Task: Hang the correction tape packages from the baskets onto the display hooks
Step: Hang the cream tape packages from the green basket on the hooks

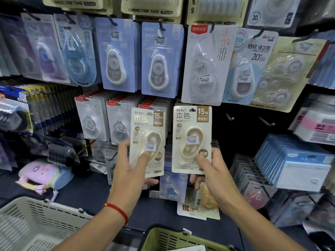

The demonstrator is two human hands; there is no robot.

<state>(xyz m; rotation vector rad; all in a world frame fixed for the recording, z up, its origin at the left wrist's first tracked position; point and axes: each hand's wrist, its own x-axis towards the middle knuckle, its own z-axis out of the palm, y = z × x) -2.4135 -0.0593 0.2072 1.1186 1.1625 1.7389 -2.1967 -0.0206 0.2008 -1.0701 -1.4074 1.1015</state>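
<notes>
My left hand (129,171) grips a cream correction tape package (147,127) by its lower part, thumb across the blister. My right hand (211,171) holds a second cream package (192,131) of the same kind by its bottom right corner. Both packages are upright in front of the display wall, side by side. To the right of them two bare hooks (229,117) (266,121) stick out from the dark panel. A white basket (32,218) is at the lower left and a green basket (181,240) at the bottom centre.
Rows of hanging correction tape packages (157,58) fill the wall above and on both sides. Blue boxed stock (291,160) is stacked at the right. A pink pouch (40,173) lies on the dark counter at the left. Loose packages (199,201) lie below my hands.
</notes>
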